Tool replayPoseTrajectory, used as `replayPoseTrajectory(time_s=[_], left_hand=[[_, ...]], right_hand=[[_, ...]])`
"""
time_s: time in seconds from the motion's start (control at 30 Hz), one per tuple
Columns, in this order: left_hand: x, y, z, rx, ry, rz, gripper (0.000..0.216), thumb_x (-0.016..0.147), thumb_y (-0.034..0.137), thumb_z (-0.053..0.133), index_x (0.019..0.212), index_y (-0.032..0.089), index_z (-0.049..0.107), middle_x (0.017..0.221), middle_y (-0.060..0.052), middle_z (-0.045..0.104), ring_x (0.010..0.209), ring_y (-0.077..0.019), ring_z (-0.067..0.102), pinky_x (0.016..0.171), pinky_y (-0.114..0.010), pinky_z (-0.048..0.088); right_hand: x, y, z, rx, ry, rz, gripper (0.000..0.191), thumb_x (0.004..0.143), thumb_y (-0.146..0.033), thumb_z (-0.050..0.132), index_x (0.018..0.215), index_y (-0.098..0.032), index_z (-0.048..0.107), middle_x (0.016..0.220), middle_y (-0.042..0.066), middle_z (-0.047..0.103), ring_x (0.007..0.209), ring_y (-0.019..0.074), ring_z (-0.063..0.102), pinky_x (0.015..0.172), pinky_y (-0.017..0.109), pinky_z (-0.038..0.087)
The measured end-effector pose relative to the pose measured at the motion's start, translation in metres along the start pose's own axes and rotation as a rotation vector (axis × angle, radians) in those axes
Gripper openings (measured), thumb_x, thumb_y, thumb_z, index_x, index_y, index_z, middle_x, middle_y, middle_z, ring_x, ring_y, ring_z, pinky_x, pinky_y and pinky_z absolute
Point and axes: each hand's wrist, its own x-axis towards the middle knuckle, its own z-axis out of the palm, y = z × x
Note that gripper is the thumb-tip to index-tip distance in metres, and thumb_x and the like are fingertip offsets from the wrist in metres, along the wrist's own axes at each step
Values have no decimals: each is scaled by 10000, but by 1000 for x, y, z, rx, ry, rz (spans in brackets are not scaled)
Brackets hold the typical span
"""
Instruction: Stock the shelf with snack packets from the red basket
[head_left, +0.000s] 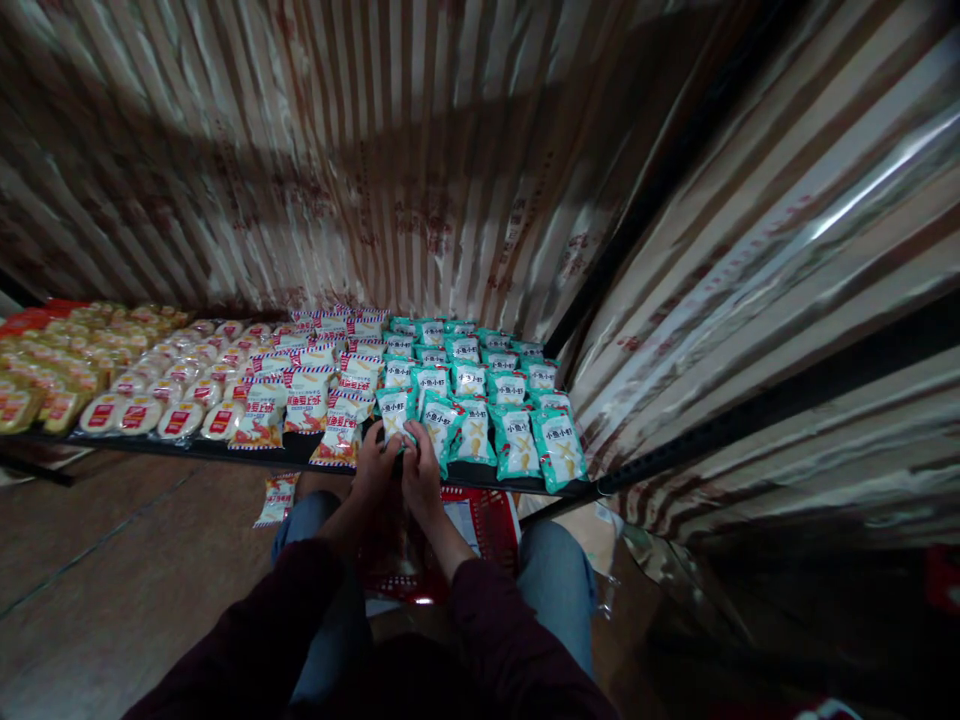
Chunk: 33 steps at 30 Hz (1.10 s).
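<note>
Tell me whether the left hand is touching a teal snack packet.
Touching: the head view shows the left hand overlapping the lower edge of a teal snack packet.

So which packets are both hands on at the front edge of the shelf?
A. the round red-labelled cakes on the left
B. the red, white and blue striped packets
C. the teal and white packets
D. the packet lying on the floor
C: the left hand and right hand meet at a teal and white packet in the front row of the shelf.
</note>
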Motion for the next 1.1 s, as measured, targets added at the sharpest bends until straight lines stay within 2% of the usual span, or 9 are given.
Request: replayPoseTrajectory(time_s=[0.17, 0.27, 0.33, 0.47, 0.6, 0.73, 0.97, 1.1], left_hand=[[5, -6, 10, 25, 99, -20, 364, 779, 338, 580, 1080, 157, 486, 1059, -119, 622, 988, -216, 616, 882, -392, 495], [4, -5, 13, 51, 157, -25, 379, 766, 347, 608, 1069, 156, 485, 1021, -118, 617, 952, -227, 622, 854, -408, 506], [1, -1, 15, 83, 226, -3, 402, 765, 333, 613, 1104, 154, 490, 1053, -126, 607, 974, -236, 614, 870, -420, 500], [-4, 6, 16, 157, 281, 93, 511, 789, 301, 600, 1264, 175, 459, 1181, -130, 572, 1120, -253, 554, 983, -435, 439], [-6, 4, 15, 206, 233, 181, 509, 840, 290, 545, 1331, 204, 445, 1259, -121, 548, 1234, -260, 477, 1070, -450, 365], [-7, 1, 14, 272, 215, 239, 484, 864, 283, 507, 1334, 182, 454, 1260, -134, 550, 1218, -260, 485, 1061, -455, 374], [-10, 3, 9, 296, 222, 282, 480, 866, 278, 501, 1336, 190, 451, 1274, -135, 543, 1218, -264, 483, 1047, -469, 383], [-12, 2, 4, 315, 257, 295, 480, 864, 297, 522, 1330, 195, 460, 1269, -134, 548, 1199, -264, 493, 1039, -470, 387]], right_hand=[[0, 2, -8, -68, -62, -80, 470, 969, -390, 287, 1267, -120, 531, 1231, 171, 621, 1128, 227, 612, 942, 375, 513], [-5, -1, -19, -161, -58, -234, 463, 980, -370, 255, 1291, -136, 505, 1295, 178, 573, 1250, 235, 518, 991, 425, 478], [-11, -1, -29, -266, 9, -297, 436, 982, -340, 261, 1307, -155, 483, 1338, 175, 528, 1309, 242, 442, 1038, 488, 418], [-20, 5, -45, -491, 180, -176, 430, 974, -343, 305, 1327, -156, 464, 1346, 194, 474, 1299, 292, 403, 1015, 572, 375], [-20, 12, -43, -575, 112, -139, 465, 953, -377, 375, 1367, -173, 433, 1337, 195, 474, 1253, 316, 428, 972, 547, 406], [-14, 12, -33, -617, 82, -121, 491, 936, -369, 417, 1381, -159, 418, 1319, 201, 479, 1227, 321, 432, 959, 531, 413], [-3, 19, -34, -516, 83, -115, 427, 932, -207, 333, 1333, -155, 471, 1113, 155, 553, 1065, 261, 501, 921, 470, 450], [1, 23, -38, -468, 56, -136, 460, 904, -116, 281, 1309, -150, 495, 931, 106, 577, 913, 227, 531, 871, 415, 471]])
